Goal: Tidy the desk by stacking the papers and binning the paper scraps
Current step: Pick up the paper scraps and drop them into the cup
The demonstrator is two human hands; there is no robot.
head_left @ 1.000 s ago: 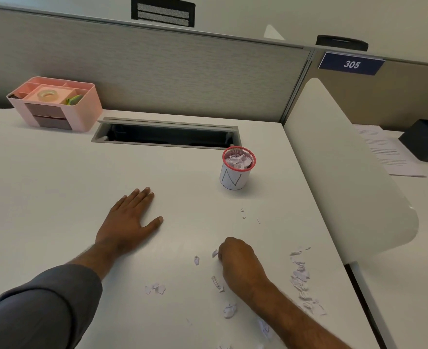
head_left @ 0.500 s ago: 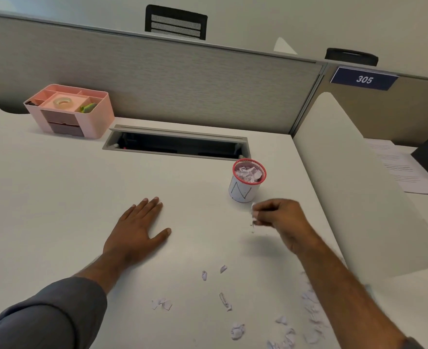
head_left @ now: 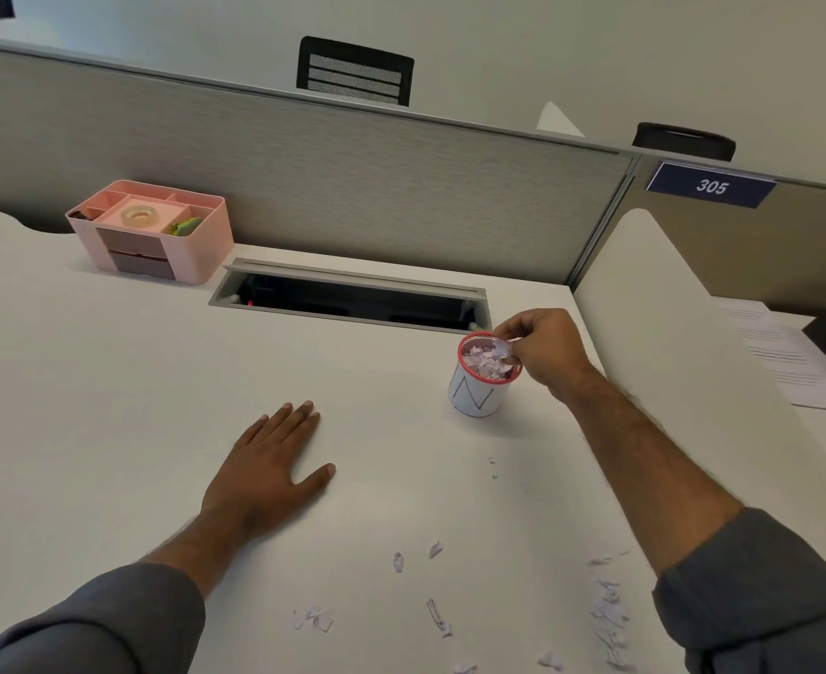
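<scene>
The right hand hangs over the rim of the small cup, its grip a pinch of curled fingers and thumb on a paper scrap just above the heap already filling the cup. Half a second ago that hand was short of the cup, nearer the person; a second ago it was down among the litter on the worktop. Where the pinched scrap ends and the heap begins is hard to make out.

Well to the left of the grip and nearer the person, the left hand lies flat on the worktop, fingers straight, holding nothing, where it lay before.

Nearer the person than the grip, loose scraps are scattered over the worktop, with a thicker trail along the right edge, partly hidden by the right sleeve and cut off at the frame's bottom.

Just behind the cup is an open cable slot. Far left of it a pink organiser stands against the grey partition. Close on the right of the grip a white divider rises, leaving little room that way; beyond it lie printed sheets, partly hidden. The worktop between the two hands is open.
</scene>
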